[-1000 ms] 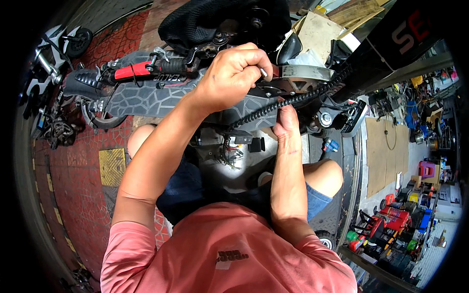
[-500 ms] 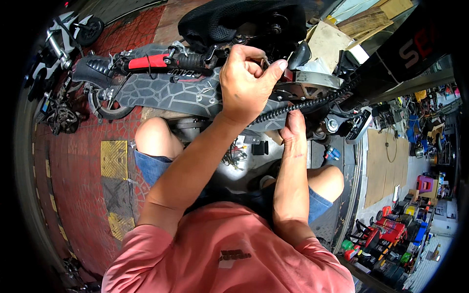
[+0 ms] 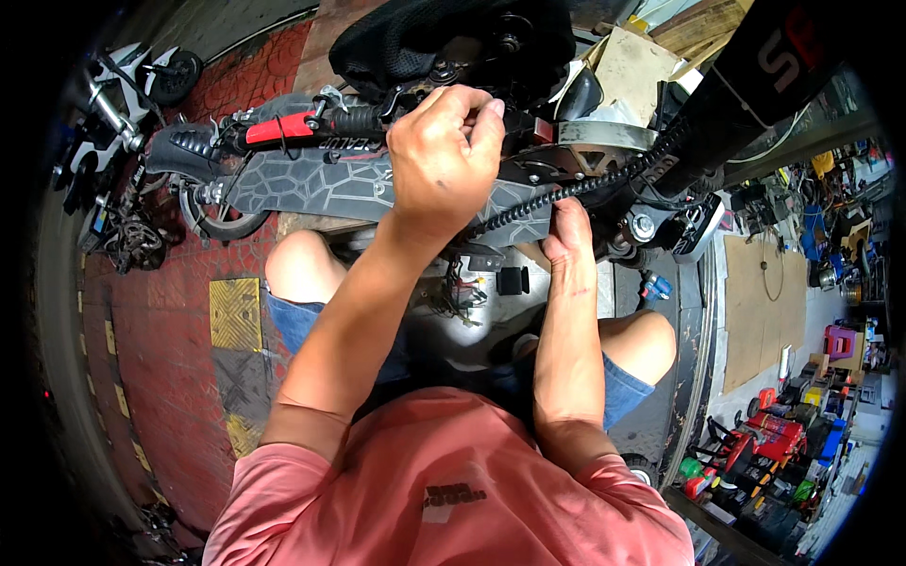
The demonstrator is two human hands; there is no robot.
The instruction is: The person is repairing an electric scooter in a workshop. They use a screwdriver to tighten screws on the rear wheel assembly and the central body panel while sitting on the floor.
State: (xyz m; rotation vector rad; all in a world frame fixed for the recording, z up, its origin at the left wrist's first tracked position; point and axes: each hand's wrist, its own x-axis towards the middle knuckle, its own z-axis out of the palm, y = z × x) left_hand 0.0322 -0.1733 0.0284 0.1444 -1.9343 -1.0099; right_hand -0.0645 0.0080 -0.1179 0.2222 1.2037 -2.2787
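Note:
An electric scooter lies across in front of my knees, its dark deck (image 3: 326,184) patterned with pale cell-like lines. Over the deck, my left hand (image 3: 444,156) is closed, thumb against the bent fingers; whatever they pinch is too small or hidden to name. My right hand (image 3: 569,231) is at the deck's near edge, close to the front end, and its fingertips are hidden there. A black spiral-wrapped cable (image 3: 585,189) runs between my hands toward the thick black stem (image 3: 779,71). Beyond my left hand is a curved metal fender (image 3: 609,135).
Below the deck, between my knees, are loose wires (image 3: 460,292) and a small black block (image 3: 513,280). A blue tool (image 3: 655,285) lies by my right knee. Beyond the scooter is a black mesh seat (image 3: 406,47). Cardboard (image 3: 764,311) and a crowded tool area are at the right.
My left hand has shifted left and rolled over, with its fingers now more tucked in. My right hand stays at the deck's edge. The whole view has shifted slightly.

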